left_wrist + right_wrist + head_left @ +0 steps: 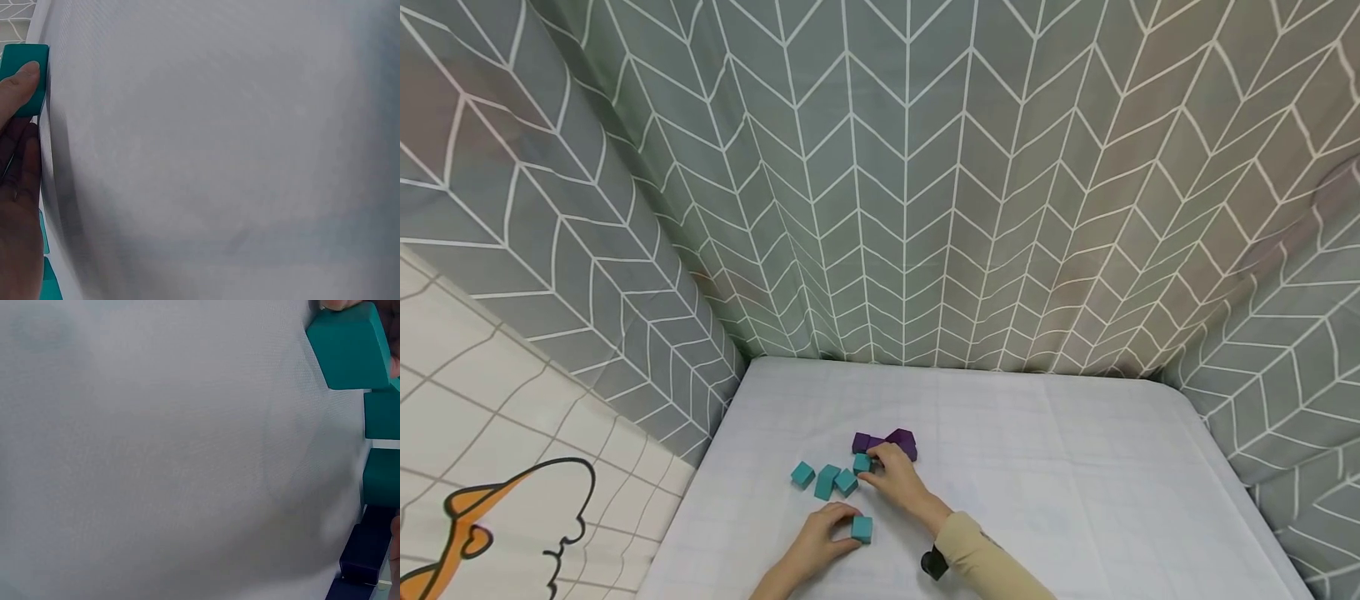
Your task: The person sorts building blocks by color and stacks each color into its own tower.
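My left hand (820,537) pinches a teal block (862,530) near the front of the table. In the left wrist view, its thumb lies across the face of that teal block (28,94). Farther back, my right hand (901,482) has thumb and forefinger on either side of another teal block (862,464). Left of it lie several more teal blocks, among them a cube (802,475), a longer piece (826,482) and a cube (846,482). Only a sliver of the right fingers shows at the edge of the right wrist view.
Behind the right hand, purple blocks (901,442) sit in a cluster, partly hidden by it. A white cloth covers the table (1037,467). Patterned curtains (925,208) stand behind and at both sides. A small black object (935,563) is by the right sleeve.
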`<action>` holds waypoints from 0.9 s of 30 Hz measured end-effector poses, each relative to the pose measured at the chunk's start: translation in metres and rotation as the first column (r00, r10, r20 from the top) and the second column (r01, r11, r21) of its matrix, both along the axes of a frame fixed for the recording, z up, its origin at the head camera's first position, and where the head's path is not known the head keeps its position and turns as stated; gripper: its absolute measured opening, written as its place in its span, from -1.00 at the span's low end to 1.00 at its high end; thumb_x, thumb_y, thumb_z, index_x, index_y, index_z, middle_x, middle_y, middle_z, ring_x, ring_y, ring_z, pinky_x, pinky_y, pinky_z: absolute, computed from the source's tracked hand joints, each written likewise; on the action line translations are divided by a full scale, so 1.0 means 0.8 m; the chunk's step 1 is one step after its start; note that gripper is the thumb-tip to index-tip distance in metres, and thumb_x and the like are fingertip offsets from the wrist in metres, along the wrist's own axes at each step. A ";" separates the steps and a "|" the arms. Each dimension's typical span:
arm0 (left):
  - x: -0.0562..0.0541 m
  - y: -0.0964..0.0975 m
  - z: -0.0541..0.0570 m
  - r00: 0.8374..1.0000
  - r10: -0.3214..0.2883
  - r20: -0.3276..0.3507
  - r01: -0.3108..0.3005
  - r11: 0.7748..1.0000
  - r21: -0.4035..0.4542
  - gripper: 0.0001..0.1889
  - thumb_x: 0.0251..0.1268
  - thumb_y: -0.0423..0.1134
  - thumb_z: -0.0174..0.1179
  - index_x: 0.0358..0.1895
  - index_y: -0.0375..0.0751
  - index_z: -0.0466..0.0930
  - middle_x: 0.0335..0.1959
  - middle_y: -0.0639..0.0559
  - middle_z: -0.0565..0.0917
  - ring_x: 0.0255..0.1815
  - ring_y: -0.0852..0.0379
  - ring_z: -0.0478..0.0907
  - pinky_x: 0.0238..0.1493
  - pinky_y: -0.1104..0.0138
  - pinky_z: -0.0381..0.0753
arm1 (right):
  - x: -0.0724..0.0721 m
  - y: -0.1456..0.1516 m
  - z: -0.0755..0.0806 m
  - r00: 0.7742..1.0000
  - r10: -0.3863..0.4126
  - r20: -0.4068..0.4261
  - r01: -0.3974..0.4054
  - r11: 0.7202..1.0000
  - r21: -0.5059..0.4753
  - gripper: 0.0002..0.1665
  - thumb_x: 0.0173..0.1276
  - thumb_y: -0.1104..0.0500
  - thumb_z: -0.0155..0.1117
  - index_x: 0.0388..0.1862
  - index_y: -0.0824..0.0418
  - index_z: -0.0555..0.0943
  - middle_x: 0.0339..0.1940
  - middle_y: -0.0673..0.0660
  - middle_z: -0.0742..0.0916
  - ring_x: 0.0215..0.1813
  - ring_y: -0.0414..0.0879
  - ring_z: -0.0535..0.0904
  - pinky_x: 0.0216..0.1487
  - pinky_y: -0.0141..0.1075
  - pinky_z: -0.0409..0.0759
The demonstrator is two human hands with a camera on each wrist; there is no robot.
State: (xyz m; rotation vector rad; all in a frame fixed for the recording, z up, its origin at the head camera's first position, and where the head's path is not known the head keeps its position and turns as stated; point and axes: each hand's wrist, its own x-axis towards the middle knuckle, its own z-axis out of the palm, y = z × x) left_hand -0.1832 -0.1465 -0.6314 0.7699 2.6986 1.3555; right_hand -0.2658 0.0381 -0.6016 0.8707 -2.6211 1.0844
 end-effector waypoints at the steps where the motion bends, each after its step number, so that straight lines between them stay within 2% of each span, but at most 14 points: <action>1: 0.000 0.000 0.000 1.000 -0.001 -0.009 0.001 1.000 0.000 -0.66 0.00 -0.10 0.26 -0.11 -0.04 0.52 -0.19 0.23 0.54 -0.15 0.29 0.47 -0.12 0.40 0.49 | -0.001 -0.001 0.000 1.000 -0.006 -0.002 0.006 1.000 0.007 -0.56 0.06 0.07 0.34 -0.17 0.34 0.54 -0.24 0.11 0.62 -0.19 -0.10 0.47 -0.20 -0.36 0.50; 8: 0.000 0.000 -0.002 0.999 0.004 -0.032 -0.004 1.000 -0.003 -0.65 -0.03 -0.11 0.28 -0.12 -0.04 0.52 -0.19 0.24 0.54 -0.15 0.29 0.48 -0.12 0.41 0.49 | -0.003 -0.006 -0.001 0.999 -0.032 -0.033 0.035 0.995 0.097 -0.61 0.01 0.13 0.38 -0.22 0.33 0.57 -0.27 0.08 0.60 -0.18 -0.12 0.45 -0.16 -0.37 0.48; 15: -0.001 0.001 -0.002 0.999 0.004 -0.040 -0.004 1.000 0.000 -0.65 -0.04 -0.12 0.29 -0.12 -0.05 0.52 -0.19 0.24 0.55 -0.16 0.29 0.48 -0.14 0.42 0.50 | -0.004 -0.009 0.000 0.997 -0.027 -0.076 0.039 0.985 0.170 -0.65 -0.03 0.16 0.41 -0.28 0.33 0.59 -0.35 0.06 0.58 -0.24 -0.14 0.40 -0.25 -0.45 0.46; 27: -0.001 0.000 -0.003 1.000 -0.003 -0.023 0.003 1.000 -0.003 -0.65 -0.02 -0.09 0.27 -0.11 -0.05 0.51 -0.18 0.23 0.54 -0.15 0.29 0.48 -0.11 0.42 0.49 | -0.006 -0.006 0.005 0.998 -0.015 -0.065 0.027 0.982 0.189 -0.69 -0.03 0.18 0.39 -0.31 0.32 0.59 -0.35 0.05 0.58 -0.23 -0.15 0.40 -0.20 -0.43 0.47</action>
